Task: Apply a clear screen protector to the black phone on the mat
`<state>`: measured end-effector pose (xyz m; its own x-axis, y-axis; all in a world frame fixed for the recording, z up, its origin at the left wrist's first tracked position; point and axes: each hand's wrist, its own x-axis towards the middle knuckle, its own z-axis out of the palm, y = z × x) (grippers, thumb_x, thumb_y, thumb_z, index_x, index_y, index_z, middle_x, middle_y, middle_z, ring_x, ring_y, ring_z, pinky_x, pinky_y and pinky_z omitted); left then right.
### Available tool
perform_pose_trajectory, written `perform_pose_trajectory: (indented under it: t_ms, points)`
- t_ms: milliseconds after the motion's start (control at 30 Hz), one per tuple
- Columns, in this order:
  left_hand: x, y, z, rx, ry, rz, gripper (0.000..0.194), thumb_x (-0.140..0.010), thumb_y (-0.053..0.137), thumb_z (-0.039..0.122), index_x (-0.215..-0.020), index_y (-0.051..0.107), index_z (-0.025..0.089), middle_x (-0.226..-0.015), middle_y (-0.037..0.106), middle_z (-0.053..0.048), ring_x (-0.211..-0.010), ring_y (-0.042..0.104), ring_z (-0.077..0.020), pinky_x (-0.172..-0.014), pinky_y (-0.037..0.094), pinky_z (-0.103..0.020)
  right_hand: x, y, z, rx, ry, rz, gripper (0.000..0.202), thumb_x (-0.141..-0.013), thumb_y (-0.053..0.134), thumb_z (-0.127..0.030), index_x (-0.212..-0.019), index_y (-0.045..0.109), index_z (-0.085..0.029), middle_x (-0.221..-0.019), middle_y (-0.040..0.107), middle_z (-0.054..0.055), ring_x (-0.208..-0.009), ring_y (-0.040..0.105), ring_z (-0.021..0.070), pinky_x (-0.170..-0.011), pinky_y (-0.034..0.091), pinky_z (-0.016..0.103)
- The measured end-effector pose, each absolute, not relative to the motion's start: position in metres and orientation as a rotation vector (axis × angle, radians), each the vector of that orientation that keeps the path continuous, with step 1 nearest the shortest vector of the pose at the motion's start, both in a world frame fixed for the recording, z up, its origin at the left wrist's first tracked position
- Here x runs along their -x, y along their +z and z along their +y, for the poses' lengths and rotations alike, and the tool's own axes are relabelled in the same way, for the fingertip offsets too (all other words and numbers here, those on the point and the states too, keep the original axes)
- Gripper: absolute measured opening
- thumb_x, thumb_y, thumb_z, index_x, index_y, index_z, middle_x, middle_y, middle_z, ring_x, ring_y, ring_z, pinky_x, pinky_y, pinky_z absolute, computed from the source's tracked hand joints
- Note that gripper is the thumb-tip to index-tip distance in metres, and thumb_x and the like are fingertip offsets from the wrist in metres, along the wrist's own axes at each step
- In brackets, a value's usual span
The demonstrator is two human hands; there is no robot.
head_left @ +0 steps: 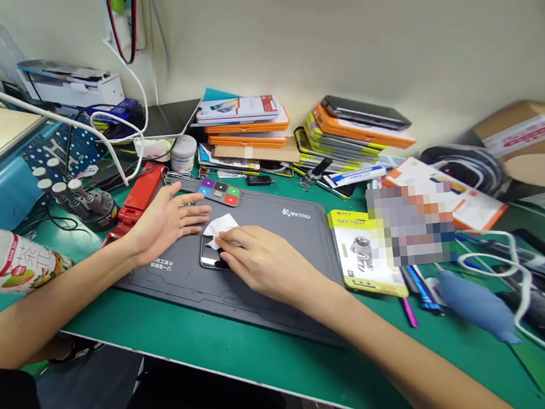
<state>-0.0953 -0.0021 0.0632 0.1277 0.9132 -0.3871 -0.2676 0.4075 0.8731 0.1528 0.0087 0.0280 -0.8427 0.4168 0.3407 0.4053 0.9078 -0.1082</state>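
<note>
A phone (209, 255) with a dark, glossy screen lies on the grey work mat (282, 261). My right hand (258, 257) pinches a white wipe (224, 224) against the phone's upper part and covers the phone's right side. To the left, my left hand (172, 219) is held over the mat with its fingers spread, holding nothing. Its fingertips are close to the wipe. Behind the hands, a small case with coloured squares (220, 191) rests at the mat's back edge.
A red tool (139, 195) and a screwdriver stand (97, 208) are at the left, near a bottle (12, 258). Stacked boxes (246, 126) line the wall. Right of the mat lie a yellow battery pack (366, 253), a blue blower (477, 304) and white cables.
</note>
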Motion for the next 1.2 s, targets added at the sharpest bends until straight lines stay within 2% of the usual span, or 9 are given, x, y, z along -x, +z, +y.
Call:
perform_pose_trajectory:
  t_ms: [233, 467, 533, 600, 667, 767, 967, 1067, 1200]
  points:
    - [0.1, 0.05, -0.004, -0.933, 0.961, 1.151, 0.048, -0.107, 0.052, 0.047, -0.142, 0.066, 0.017, -0.149, 0.072, -0.017, -0.145, 0.064, -0.0325, -0.126, 0.047, -0.05, -0.223, 0.016, 0.007, 0.679, 0.019, -2.551, 0.022, -0.11, 0.063, -0.017, -0.125, 0.078, -0.018, -0.116, 0.085, 0.013, -0.104, 0.081, 0.0284, -0.089, 0.067, 0.045]
    - [0.098, 0.049, -0.006, -1.302, 0.845, 1.263, 0.031, -0.102, 0.062, 0.038, -0.125, 0.079, 0.025, -0.144, 0.075, -0.009, -0.143, 0.064, -0.0293, -0.115, 0.055, -0.045, -0.267, 0.01, 0.013, 0.934, 0.243, -2.413, 0.017, -0.109, 0.064, -0.025, -0.1, 0.078, -0.025, -0.091, 0.082, 0.006, -0.084, 0.078, 0.0242, -0.074, 0.062, 0.039]
    - [0.096, 0.054, -0.006, -1.324, 0.871, 1.285, 0.029, -0.101, 0.066, 0.041, -0.119, 0.081, 0.023, -0.131, 0.079, -0.009, -0.126, 0.071, -0.0266, -0.103, 0.058, -0.039, -0.275, 0.011, 0.014, 1.044, 0.06, -2.33, 0.015, -0.109, 0.064, -0.027, -0.101, 0.077, -0.023, -0.092, 0.083, 0.007, -0.084, 0.078, 0.0258, -0.076, 0.06, 0.04]
    - [0.094, 0.061, -0.007, -1.283, 0.923, 1.304, 0.028, -0.103, 0.068, 0.044, -0.112, 0.082, 0.021, -0.095, 0.078, -0.006, -0.085, 0.07, -0.0183, -0.081, 0.058, -0.032, -0.281, 0.012, 0.015, 1.15, -0.093, -2.146, 0.013, -0.109, 0.064, -0.028, -0.105, 0.075, -0.023, -0.092, 0.083, 0.007, -0.082, 0.078, 0.0253, -0.075, 0.058, 0.039]
    - [0.092, 0.067, -0.009, -1.195, 0.909, 1.298, 0.03, -0.104, 0.068, 0.047, -0.11, 0.081, 0.021, -0.056, 0.05, 0.005, -0.051, 0.041, -0.0112, -0.057, 0.047, -0.027, -0.285, 0.012, 0.015, 1.231, -0.104, -2.003, 0.014, -0.111, 0.061, -0.03, -0.108, 0.074, -0.023, -0.091, 0.083, 0.006, -0.076, 0.076, 0.0225, -0.071, 0.057, 0.037]
    - [0.092, 0.072, -0.01, -1.126, 0.824, 1.254, 0.031, -0.104, 0.07, 0.049, -0.113, 0.08, 0.02, -0.045, 0.025, 0.011, -0.044, 0.021, -0.0093, -0.047, 0.033, -0.024, -0.284, 0.009, 0.014, 1.283, -0.072, -2.029, 0.02, -0.112, 0.057, -0.032, -0.107, 0.074, -0.023, -0.087, 0.082, 0.004, -0.067, 0.073, 0.0199, -0.063, 0.051, 0.034]
    - [0.098, 0.071, -0.003, -1.215, 0.897, 1.388, 0.035, -0.097, 0.078, 0.051, -0.116, 0.078, 0.022, -0.043, 0.03, 0.01, -0.047, 0.032, -0.0111, -0.053, 0.039, -0.025, -0.274, 0.003, 0.009, 1.261, -0.046, -2.085, 0.037, -0.116, 0.051, -0.034, -0.145, 0.068, -0.02, -0.072, 0.073, -0.001, -0.056, 0.064, 0.018, -0.055, 0.045, 0.034]
    - [0.102, 0.071, -0.003, -1.363, 0.835, 1.481, 0.037, -0.096, 0.077, 0.055, -0.118, 0.077, 0.025, -0.043, 0.035, 0.009, -0.052, 0.045, -0.0148, -0.055, 0.04, -0.026, -0.269, 0.001, 0.008, 1.049, -0.091, -2.226, 0.03, -0.116, 0.051, -0.028, -0.13, 0.077, -0.02, -0.079, 0.077, 0.002, -0.064, 0.069, 0.0176, -0.06, 0.048, 0.033]
    - [0.1, 0.066, -0.007, -1.835, 0.664, 1.616, 0.035, -0.103, 0.062, 0.052, -0.119, 0.08, 0.027, -0.067, 0.066, 0.0, -0.061, 0.056, -0.0179, -0.057, 0.041, -0.029, -0.26, -0.001, 0.006, 0.813, -0.108, -2.466, 0.024, -0.113, 0.06, -0.028, -0.114, 0.082, -0.019, -0.089, 0.08, 0.007, -0.079, 0.073, 0.0213, -0.071, 0.055, 0.035]
